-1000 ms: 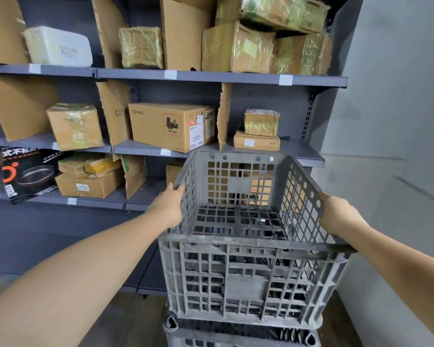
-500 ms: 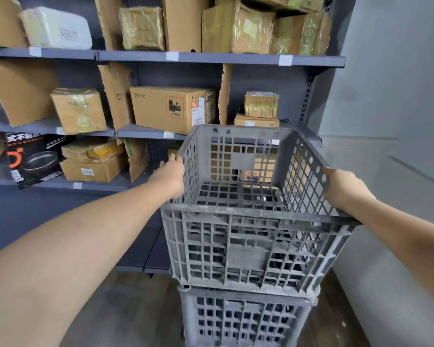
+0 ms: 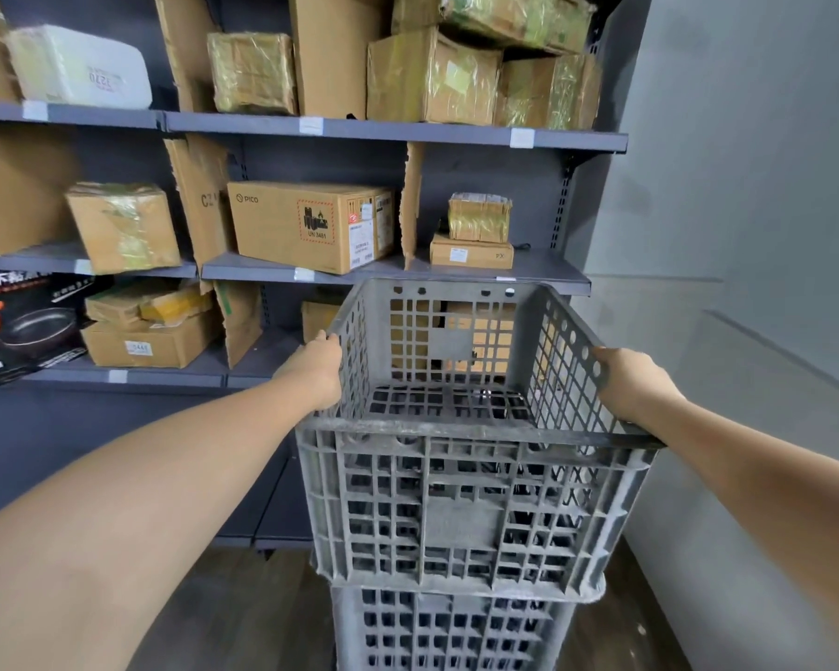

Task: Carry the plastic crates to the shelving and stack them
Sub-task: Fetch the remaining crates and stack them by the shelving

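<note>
A grey plastic lattice crate (image 3: pixel 466 506), empty, is between my hands in front of the shelving (image 3: pixel 374 130). My left hand (image 3: pixel 316 372) grips its left wall just under the rim. My right hand (image 3: pixel 628 382) grips the right wall near the rim. Directly beneath it stands a second grey crate (image 3: pixel 449 632) on the floor; the upper crate's base meets its top and overhangs it a little at the right. The fingers of both hands are hidden behind the crate walls.
Dark grey shelves hold several cardboard boxes, among them a PICO box (image 3: pixel 311 225) and a pan carton (image 3: pixel 20 326) at the left. A grey wall (image 3: pixel 747 234) runs close on the right. Dark wood floor (image 3: pixel 243 617) shows below.
The crate in my hands has come down toward the lower crate, which now shows more fully beneath it. Both hands keep their grip on the side walls.
</note>
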